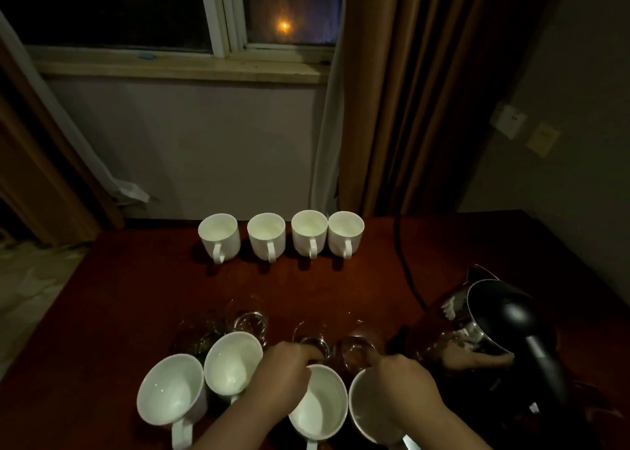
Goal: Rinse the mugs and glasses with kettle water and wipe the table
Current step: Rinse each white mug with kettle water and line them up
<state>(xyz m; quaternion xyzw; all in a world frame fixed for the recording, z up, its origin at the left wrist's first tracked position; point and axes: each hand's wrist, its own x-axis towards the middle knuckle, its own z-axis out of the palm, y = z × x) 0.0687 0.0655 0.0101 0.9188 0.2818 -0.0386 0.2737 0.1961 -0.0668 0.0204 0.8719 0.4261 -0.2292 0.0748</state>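
Dark red-brown wooden worktop (136, 279): eight white ceramic mugs (266, 236), four far, four near. Four clear glasses (247, 320) between. Black-and-steel kettle (494, 320) right. Left hand (289, 364) pinches a glass; right hand (405, 378) grip unclear.

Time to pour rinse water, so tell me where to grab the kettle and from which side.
Grip the kettle by its black handle, coming from the near right. The handle points toward the person, while the steel body faces the mugs; the right hand is nearest.

Dark wood table (136, 279) w/ eight white mugs (266, 236), four glasses (247, 320), kettle (494, 327).
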